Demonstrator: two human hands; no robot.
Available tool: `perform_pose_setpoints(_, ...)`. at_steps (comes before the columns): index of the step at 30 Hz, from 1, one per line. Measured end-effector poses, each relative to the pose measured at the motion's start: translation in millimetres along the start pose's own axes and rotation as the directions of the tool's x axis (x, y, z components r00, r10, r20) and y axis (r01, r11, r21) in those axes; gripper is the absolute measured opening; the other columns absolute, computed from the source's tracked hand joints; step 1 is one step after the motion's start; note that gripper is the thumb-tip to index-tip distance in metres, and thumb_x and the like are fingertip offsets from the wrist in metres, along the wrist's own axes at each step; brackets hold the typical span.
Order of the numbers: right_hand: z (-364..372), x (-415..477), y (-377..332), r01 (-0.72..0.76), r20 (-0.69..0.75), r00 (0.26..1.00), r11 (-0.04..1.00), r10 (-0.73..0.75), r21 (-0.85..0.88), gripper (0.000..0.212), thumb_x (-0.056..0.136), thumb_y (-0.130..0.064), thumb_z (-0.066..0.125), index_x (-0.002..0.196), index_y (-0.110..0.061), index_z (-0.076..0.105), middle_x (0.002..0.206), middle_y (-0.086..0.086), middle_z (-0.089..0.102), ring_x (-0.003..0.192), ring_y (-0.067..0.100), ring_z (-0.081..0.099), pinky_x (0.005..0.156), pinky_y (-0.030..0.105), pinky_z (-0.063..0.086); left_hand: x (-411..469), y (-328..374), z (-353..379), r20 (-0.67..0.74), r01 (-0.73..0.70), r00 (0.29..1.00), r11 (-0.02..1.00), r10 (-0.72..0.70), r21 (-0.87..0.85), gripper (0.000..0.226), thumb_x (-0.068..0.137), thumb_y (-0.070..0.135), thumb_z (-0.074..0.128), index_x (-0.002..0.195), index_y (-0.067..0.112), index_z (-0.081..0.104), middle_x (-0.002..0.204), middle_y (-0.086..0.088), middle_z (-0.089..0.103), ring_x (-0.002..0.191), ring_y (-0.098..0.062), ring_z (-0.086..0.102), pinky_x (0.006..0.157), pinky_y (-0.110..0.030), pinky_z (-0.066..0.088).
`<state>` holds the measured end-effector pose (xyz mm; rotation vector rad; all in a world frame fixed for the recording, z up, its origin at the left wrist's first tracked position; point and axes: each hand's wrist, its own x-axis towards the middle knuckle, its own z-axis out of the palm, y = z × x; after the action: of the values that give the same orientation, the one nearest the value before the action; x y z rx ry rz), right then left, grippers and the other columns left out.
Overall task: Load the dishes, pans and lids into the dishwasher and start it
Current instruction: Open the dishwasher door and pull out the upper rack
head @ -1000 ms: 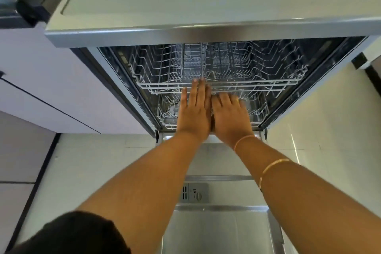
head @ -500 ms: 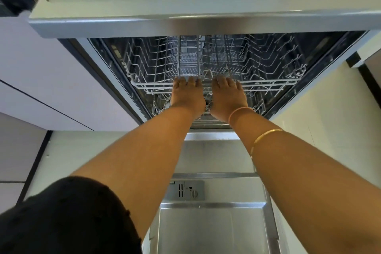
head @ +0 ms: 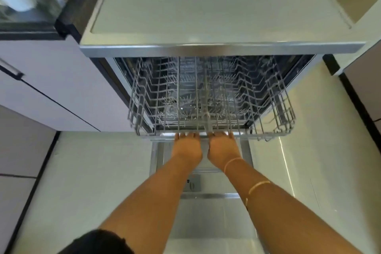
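The dishwasher (head: 206, 50) stands open, its door (head: 216, 216) folded down flat below me. An empty upper wire rack (head: 274, 109) is slid well out of the tub. My left hand (head: 186, 147) and my right hand (head: 223, 148) sit side by side at the middle of the rack's front rail, fingers curled over it. Through the wires I can see the lower rack (head: 185, 107) still inside. No dishes, pans or lids are in view.
A pale worktop (head: 206, 2) covers the dishwasher. White cabinet fronts (head: 51, 80) run along the left, with a dark appliance (head: 24, 6) above them. A detergent dispenser (head: 192, 183) is set in the door. Light floor tiles (head: 309, 171) lie on both sides.
Both hands went from lying flat on the rack to gripping its front rail, and the upper rack has slid out towards me.
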<state>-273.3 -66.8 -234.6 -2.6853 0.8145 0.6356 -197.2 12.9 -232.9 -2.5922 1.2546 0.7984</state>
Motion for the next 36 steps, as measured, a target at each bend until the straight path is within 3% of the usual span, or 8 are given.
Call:
perform_pose_setpoints(3,9,-30,-4,0.001,0.054,0.999,1.0,0.0,-0.019,0.041,0.092,-0.016,0.043,0.133,-0.012,0.047,0.132,0.008,0.052,0.127,0.026,0.042,0.114,0.046,0.021,-32,2,12,0.066,-0.014,0.998,1.0,0.015,-0.015,0.046,0.091,0.015,0.043,0.137,0.01,0.036,0.14,-0.011,0.044,0.127,-0.029,0.042,0.111,-0.042,0.031)
perform_pose_setpoints(9,25,-90,-11,0.022,0.145,0.989,0.997,-0.011,-0.069,0.028,0.094,-0.019,0.043,0.113,-0.01,0.061,0.119,0.011,0.061,0.109,0.027,0.058,0.098,0.039,0.042,-95,9,37,0.196,-0.032,0.98,0.998,0.042,-0.055,0.057,0.094,0.018,0.04,0.146,0.007,0.021,0.151,-0.014,0.029,0.136,-0.032,0.032,0.116,-0.042,0.019)
perform_pose_setpoints(13,42,-129,-13,0.002,0.176,0.984,0.999,0.006,-0.044,0.031,0.096,-0.025,0.041,0.111,-0.012,0.064,0.112,0.009,0.066,0.102,0.027,0.062,0.086,0.036,0.049,-139,17,51,0.208,-0.027,0.977,0.994,0.048,-0.103,0.04,0.095,0.017,0.036,0.133,0.005,0.041,0.131,-0.014,0.052,0.117,-0.031,0.05,0.097,-0.037,0.039)
perform_pose_setpoints(17,54,-152,-16,-0.01,0.218,0.976,1.0,0.005,0.02,0.042,0.099,-0.037,0.033,0.107,-0.011,0.065,0.106,0.01,0.066,0.098,0.027,0.062,0.077,0.033,0.046,-162,19,69,0.234,0.004,0.971,0.985,0.037,-0.173,0.037,0.097,0.021,0.032,0.129,0.014,0.05,0.122,-0.01,0.059,0.108,-0.028,0.057,0.088,-0.037,0.047)
perform_pose_setpoints(20,62,-174,-16,0.001,0.286,0.958,1.0,-0.006,0.017,0.048,0.1,-0.041,0.031,0.1,-0.007,0.065,0.103,0.013,0.067,0.097,0.028,0.062,0.081,0.034,0.048,-184,22,83,0.296,0.004,0.954,0.985,0.048,-0.174,0.036,0.097,0.022,0.031,0.124,0.016,0.055,0.118,-0.009,0.062,0.106,-0.026,0.058,0.085,-0.034,0.046)
perform_pose_setpoints(26,76,-198,-13,-0.041,0.369,0.93,0.996,0.007,0.084,0.059,0.099,-0.047,0.026,0.099,-0.002,0.064,0.102,0.017,0.066,0.096,0.03,0.061,0.08,0.034,0.046,-208,24,90,0.407,0.009,0.912,0.986,0.06,-0.166,0.039,0.098,0.021,0.028,0.13,0.01,0.049,0.127,-0.013,0.057,0.116,-0.028,0.052,0.095,-0.036,0.041)
perform_pose_setpoints(31,79,-204,-10,-0.033,0.428,0.903,0.989,-0.033,0.147,0.05,0.1,-0.044,0.028,0.094,-0.007,0.062,0.099,0.013,0.064,0.098,0.028,0.06,0.083,0.034,0.045,-217,23,91,0.435,0.039,0.897,0.964,0.083,-0.264,0.046,0.098,0.021,0.031,0.143,0.011,0.034,0.144,-0.013,0.042,0.13,-0.029,0.041,0.107,-0.039,0.034)
perform_pose_setpoints(36,77,-215,-12,0.004,0.443,0.893,0.987,-0.076,0.161,0.047,0.1,-0.042,0.027,0.123,-0.01,0.054,0.125,0.013,0.057,0.114,0.028,0.053,0.095,0.037,0.042,-232,22,87,0.341,0.043,0.939,0.973,0.038,-0.225,0.049,0.101,0.023,0.027,0.148,0.011,0.021,0.152,-0.012,0.027,0.142,-0.03,0.021,0.116,-0.044,0.018)
